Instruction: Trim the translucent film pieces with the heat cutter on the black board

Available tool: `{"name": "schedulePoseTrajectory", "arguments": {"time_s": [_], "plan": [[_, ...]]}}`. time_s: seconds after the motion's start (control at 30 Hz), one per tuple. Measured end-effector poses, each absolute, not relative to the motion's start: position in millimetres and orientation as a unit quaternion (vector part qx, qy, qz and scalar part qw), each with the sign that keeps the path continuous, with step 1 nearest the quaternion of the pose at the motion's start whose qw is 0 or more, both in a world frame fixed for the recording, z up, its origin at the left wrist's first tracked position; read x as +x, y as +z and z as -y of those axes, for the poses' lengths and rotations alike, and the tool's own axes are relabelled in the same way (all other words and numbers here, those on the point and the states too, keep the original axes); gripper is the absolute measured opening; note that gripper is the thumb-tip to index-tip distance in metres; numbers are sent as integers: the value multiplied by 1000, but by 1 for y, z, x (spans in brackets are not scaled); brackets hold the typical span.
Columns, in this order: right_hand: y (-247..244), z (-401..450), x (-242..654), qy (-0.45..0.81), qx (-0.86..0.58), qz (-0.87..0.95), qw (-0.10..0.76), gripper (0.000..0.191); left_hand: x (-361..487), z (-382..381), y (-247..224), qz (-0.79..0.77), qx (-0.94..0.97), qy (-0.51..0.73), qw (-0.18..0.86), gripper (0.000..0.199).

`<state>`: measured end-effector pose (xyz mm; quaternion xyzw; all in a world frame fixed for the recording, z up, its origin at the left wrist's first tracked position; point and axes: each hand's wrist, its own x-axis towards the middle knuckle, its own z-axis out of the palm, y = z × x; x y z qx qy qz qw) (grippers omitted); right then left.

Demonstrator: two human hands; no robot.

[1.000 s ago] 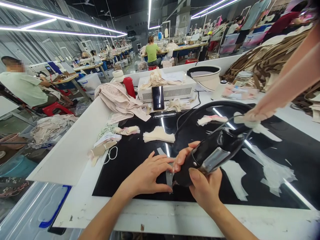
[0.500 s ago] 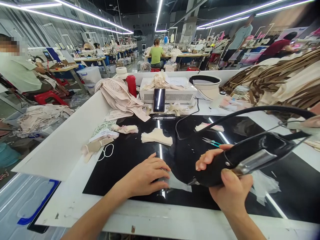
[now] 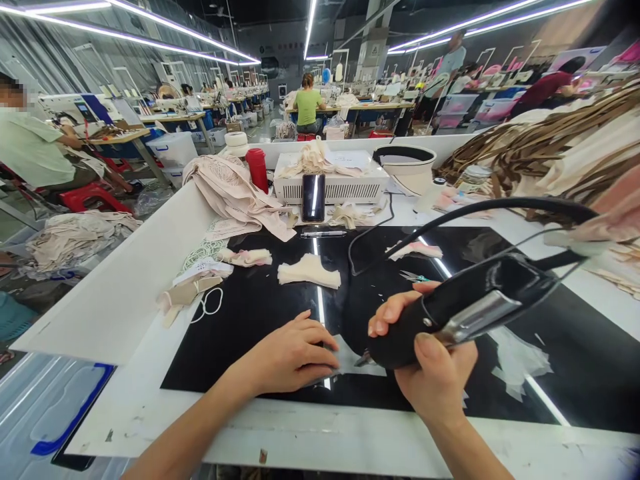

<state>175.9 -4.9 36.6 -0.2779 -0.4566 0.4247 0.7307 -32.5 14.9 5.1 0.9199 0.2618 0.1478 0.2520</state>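
My left hand [image 3: 295,353] lies palm down on the black mat [image 3: 220,353], fingers stretched out over the edge of a thin translucent sheet [image 3: 353,367]. In my right hand [image 3: 437,377] is a black corded hand tool [image 3: 400,340] with a long metal lever along its side. Its small metal tip points left and reaches over the sheet; whether it touches cannot be seen. A stack of cream fabric pieces [image 3: 309,272] lies beyond my left hand. Teal-handled thread snips [image 3: 414,277] lie behind the tool. Crumpled translucent scraps [image 3: 520,360] lie right of my right hand.
A phone [image 3: 313,198] leans against a white vented box [image 3: 335,188]. Beige fabric [image 3: 235,193] and a red cup [image 3: 257,170] stand at the back left. The tool's black cord [image 3: 480,205] arches to the right. Brown straps [image 3: 525,140] are heaped at the back right.
My right hand has brought the tool leftward, so its tip is now closer to my left hand and over the sheet. My left hand stays nearly in place.
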Motion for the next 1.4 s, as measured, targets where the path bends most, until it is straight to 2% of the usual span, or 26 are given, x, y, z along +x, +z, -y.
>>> {"name": "schedulePoseTrajectory", "arguments": {"time_s": [0.73,1.07,1.4], "plan": [[27,14,165,453,-241,488,706,35,-35,-16,7,-258,915,137,277,19],[28,3,179,418,-285,484,714,37,-33,-17,10,-257,917,122,281,32],[30,14,167,447,-277,468,710,43,-35,-17,13,-257,911,102,305,42]]}}
